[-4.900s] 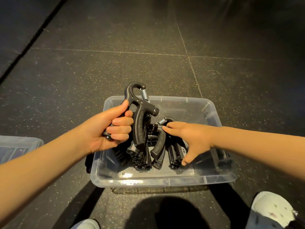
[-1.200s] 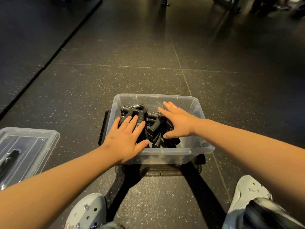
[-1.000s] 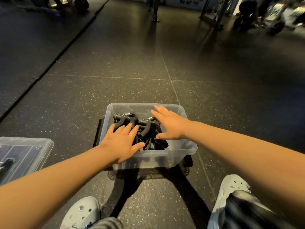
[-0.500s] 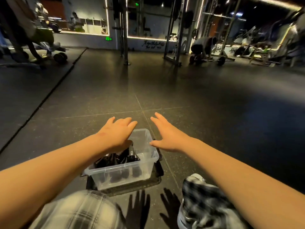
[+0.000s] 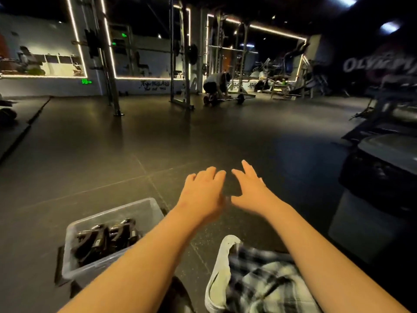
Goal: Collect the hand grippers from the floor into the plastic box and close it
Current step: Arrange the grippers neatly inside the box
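Both arms reach toward the frame's centre. The left hand (image 5: 202, 195) and right hand (image 5: 251, 190) hover side by side, fingers spread and released, holding nothing. The plastic box (image 5: 126, 213) sits lidless on the floor (image 5: 90, 159) at lower left, with black hand grippers (image 5: 103, 239), somewhat blurred, piled inside.

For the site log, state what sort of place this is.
A gym, almost surely: tall steel racks at the back, a barbell on the dark floor, and a box of hand grippers.
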